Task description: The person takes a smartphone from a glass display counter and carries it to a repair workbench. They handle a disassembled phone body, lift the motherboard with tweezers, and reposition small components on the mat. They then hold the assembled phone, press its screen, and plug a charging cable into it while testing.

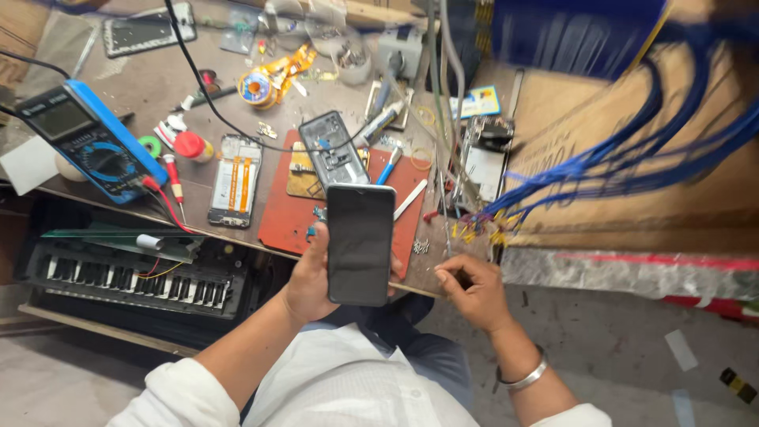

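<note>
Left hand: the left hand [310, 278] grips a dark smartphone [360, 243] from its left edge, fingers wrapped behind, thumb side at the near left.
Phone position: held above the near edge of the workbench [118, 75], over a red-brown mat [277, 213].
Phone axis: long axis runs near to far, almost upright in view; screen faces the camera.
Phone surface: black glass, smooth, glossy, unlit; rounded corners, thin slab shape.
Right hand: the right hand [473, 291] is loosely curled, fingertips pinched together; whether it holds some small part I cannot tell.
Key relation: phone lies just left of the right hand, close but apart; the left hand alone carries it.
Wrist: plain metal bangle [528, 377] on the right wrist.
On mat: an opened phone chassis [334, 150], dark, with exposed boards, far of the held phone.
Left of mat: a second stripped phone frame [236, 179], pale with orange strips.
Far left: blue multimeter [91, 141], red probe leads.
Right: bundle of blue wires [632, 154], blurred, over cardboard.
Under bench: keyboard instrument [134, 277], dusty.
</note>
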The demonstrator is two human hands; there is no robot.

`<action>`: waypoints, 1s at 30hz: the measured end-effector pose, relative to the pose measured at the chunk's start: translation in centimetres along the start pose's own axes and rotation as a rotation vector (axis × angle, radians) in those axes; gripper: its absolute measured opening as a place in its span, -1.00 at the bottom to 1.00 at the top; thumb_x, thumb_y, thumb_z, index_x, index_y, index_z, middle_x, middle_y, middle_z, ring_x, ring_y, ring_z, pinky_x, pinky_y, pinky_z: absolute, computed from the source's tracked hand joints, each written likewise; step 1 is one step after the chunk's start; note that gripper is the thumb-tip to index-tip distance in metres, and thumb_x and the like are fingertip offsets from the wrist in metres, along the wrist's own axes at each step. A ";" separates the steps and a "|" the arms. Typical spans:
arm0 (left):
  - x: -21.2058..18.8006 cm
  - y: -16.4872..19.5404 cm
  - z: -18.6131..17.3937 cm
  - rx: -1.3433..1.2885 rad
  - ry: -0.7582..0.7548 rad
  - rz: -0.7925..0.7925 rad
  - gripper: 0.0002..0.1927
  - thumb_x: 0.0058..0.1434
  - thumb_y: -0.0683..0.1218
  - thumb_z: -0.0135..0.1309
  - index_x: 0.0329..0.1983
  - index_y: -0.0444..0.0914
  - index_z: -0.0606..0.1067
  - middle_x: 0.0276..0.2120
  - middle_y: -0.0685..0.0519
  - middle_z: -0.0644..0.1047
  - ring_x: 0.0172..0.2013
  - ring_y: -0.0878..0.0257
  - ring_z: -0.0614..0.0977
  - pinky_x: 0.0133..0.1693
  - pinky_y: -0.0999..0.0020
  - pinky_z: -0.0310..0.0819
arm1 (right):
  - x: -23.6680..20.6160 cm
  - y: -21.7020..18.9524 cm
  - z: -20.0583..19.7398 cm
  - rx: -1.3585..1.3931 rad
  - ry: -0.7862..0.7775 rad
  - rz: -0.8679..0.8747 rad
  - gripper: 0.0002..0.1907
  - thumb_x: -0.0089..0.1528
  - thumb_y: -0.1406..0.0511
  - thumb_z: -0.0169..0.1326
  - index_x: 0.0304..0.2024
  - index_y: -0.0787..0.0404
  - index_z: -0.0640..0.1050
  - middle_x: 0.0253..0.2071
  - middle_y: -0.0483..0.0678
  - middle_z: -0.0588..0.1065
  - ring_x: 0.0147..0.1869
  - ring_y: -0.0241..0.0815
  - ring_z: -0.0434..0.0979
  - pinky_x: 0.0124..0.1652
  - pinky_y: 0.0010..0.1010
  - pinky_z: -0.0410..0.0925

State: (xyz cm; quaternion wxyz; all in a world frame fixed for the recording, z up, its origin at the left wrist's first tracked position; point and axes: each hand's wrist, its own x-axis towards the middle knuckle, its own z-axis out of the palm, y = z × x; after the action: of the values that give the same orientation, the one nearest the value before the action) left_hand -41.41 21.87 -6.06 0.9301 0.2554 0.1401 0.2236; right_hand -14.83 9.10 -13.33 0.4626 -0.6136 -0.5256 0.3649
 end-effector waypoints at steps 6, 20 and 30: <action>-2.3 1.8 -3.4 0.030 -0.005 0.262 -0.03 0.30 0.55 -0.27 0.41 -0.30 0.29 0.02 -0.23 0.55 -0.02 -0.08 0.65 0.05 -0.04 0.57 | 1.2 0.9 0.2 0.038 0.083 -0.052 -0.90 0.27 0.32 0.19 -0.30 0.24 0.61 -0.53 -0.18 0.53 -0.49 -0.46 0.50 -0.50 -0.59 0.36; 2.8 6.4 -9.7 0.277 -0.174 0.516 0.00 0.28 0.58 -0.28 0.40 -0.31 0.33 -0.07 -0.21 0.59 -0.11 -0.02 0.67 -0.06 0.08 0.61 | 0.9 -0.7 2.8 -0.057 0.619 -0.350 -0.86 0.44 0.31 0.13 -0.18 0.28 0.54 -0.37 -0.15 0.52 -0.34 -0.47 0.44 -0.33 -0.62 0.32; 3.4 5.2 -10.8 0.267 -0.162 0.551 -0.09 0.29 0.54 -0.24 0.30 -0.28 0.37 -0.12 -0.19 0.61 -0.15 0.01 0.67 -0.12 0.12 0.63 | -1.1 -3.8 3.2 0.774 1.251 -0.209 -0.84 0.39 0.23 0.07 -0.21 0.18 0.49 -0.49 -0.18 0.37 -0.50 -0.42 0.28 -0.50 -0.56 0.18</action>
State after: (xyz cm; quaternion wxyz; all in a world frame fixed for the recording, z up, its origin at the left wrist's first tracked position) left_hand -44.28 32.02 -12.70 0.8010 0.4204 0.0193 0.4257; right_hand -19.22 8.70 -10.73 0.8911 -0.4466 -0.0535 0.0605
